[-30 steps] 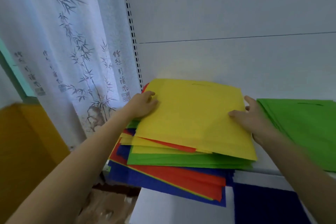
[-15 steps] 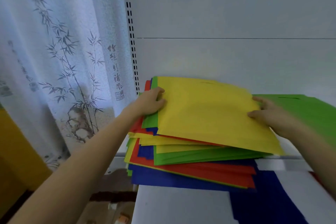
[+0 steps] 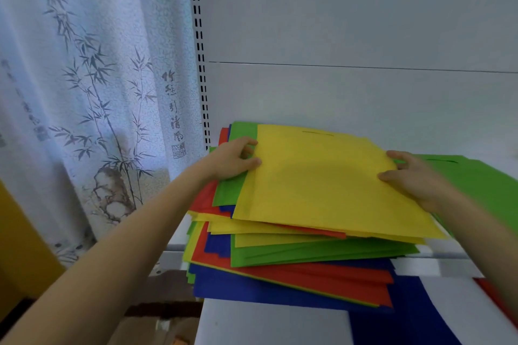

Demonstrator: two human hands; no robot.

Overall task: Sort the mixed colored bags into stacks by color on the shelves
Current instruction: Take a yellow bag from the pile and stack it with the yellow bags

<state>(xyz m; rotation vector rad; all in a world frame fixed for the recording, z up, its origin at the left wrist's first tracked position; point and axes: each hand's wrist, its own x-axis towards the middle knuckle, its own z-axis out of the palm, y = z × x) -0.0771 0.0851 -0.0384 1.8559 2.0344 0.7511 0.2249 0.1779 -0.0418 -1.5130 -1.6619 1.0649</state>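
Head view: the yellow bag [image 3: 322,182] lies on top of the mixed pile [image 3: 294,274], which sits at the left end of the shelf [image 3: 448,266] and hangs over its front edge. The left hand [image 3: 232,159] pinches the bag's left edge and the right hand [image 3: 412,176] grips its right edge, fingers curled. A green stack [image 3: 487,185] lies further right, and a bamboo curtain [image 3: 84,92] hangs off to the left.
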